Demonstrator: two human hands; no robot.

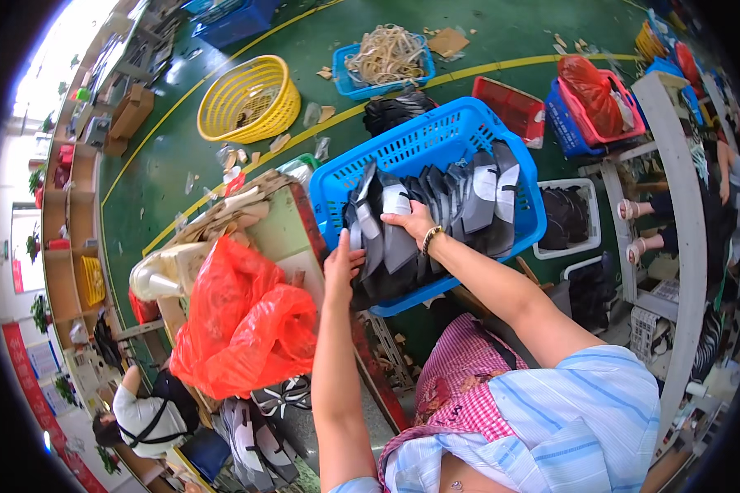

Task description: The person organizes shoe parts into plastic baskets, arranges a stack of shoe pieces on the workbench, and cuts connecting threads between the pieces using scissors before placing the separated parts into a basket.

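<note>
A blue plastic basket stands before me, filled with a row of flat grey, black and white pieces that look like shoe uppers. My right hand, with a bracelet at the wrist, reaches in from the right and is closed on a grey piece near the row's left part. At the basket's near left corner, my left hand has its fingers apart, beside the leftmost pieces; its fingertips are close to them or touching.
A red plastic bag lies on the workbench at left, near more grey and white pieces. Beyond stand a yellow basket and a blue tray of pale strips. A metal frame rises at right. Other people are on both sides.
</note>
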